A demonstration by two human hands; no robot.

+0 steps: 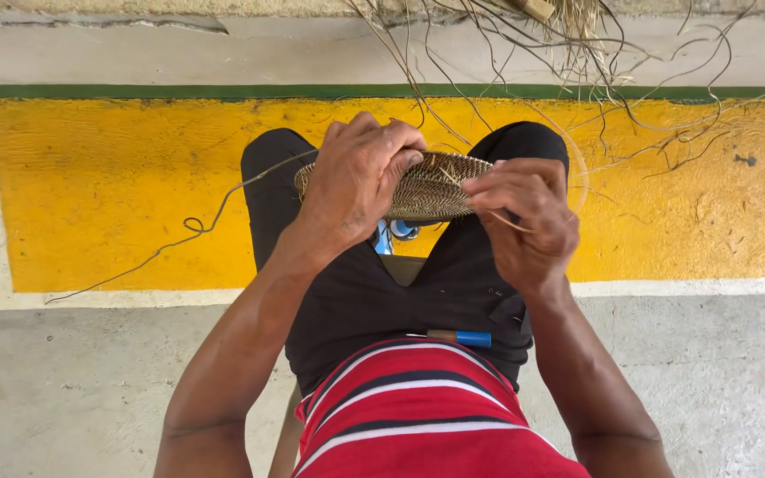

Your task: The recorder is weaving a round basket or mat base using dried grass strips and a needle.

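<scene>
A round woven disc (431, 186) of dark and pale fibre sits between my knees, seen almost edge-on. My left hand (356, 177) grips its left rim from above, fingers curled over the weave. My right hand (524, 221) pinches a thin pale fibre strand (577, 173) at the disc's right edge; the strand loops out to the right. I sit in black trousers and a red striped shirt.
A bundle of loose dry fibres (577, 53) lies at the top, spreading right. One long strand (188, 232) trails left across the yellow painted floor (108, 186). A tool with a blue handle (462, 337) rests on my lap. Grey concrete lies on both sides.
</scene>
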